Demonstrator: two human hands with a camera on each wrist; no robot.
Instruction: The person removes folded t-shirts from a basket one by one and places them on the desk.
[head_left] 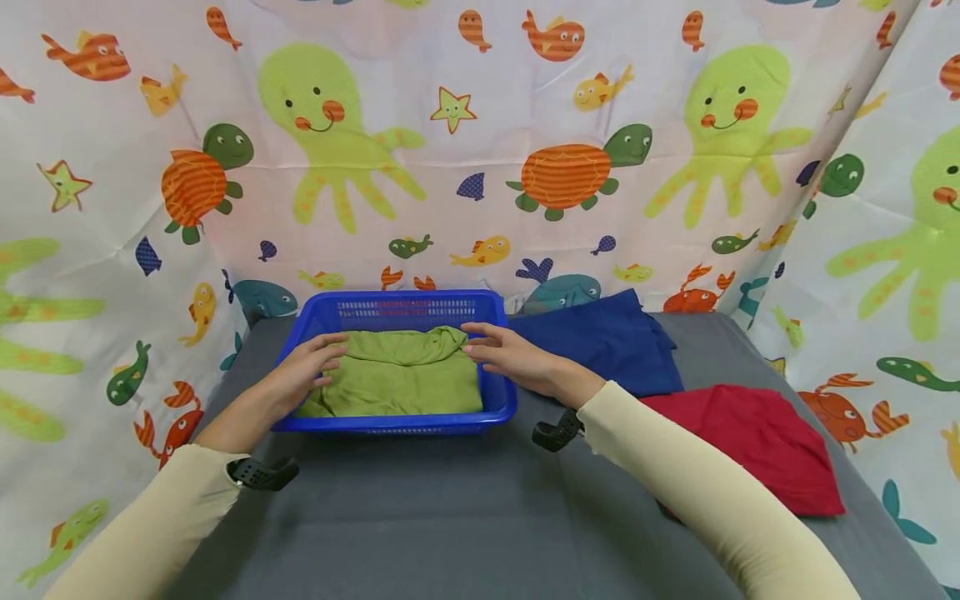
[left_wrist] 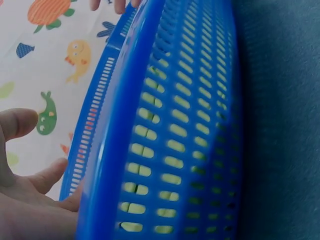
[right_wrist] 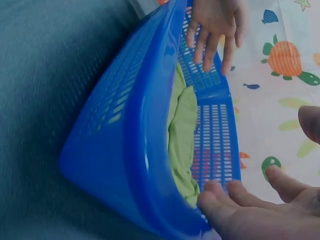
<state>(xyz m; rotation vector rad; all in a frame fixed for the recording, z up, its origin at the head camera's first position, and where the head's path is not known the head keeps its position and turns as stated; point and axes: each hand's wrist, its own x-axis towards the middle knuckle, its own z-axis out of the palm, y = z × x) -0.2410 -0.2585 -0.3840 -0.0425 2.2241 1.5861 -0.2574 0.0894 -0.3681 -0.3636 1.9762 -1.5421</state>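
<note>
- The green cloth [head_left: 405,383] lies inside the basket at the centre of the frame, its flat folded body probably sized to fit between the walls; the far edge rolls into a soft, rumpled ridge.
- The blue basket [head_left: 397,422] is glossy, rigid plastic, rectangular with rounded corners; green shows through its slotted wall in the left wrist view.
- The left hand [head_left: 303,372], at the basket's left side, is released, fingers loosely extended and holding nothing.
- The right hand [head_left: 519,354], over the right side, is likewise released, fingers slightly bent; whether its fingertips touch the cloth I cannot tell. The paired stance seems to suit the basket's width.
- Right of centre, a navy cloth [head_left: 600,342] lies flat in layers; lower right, a smooth red cloth [head_left: 757,450], both apparently kept separate from the basket.
- Matte grey fabric covers the table [head_left: 420,517].
</note>
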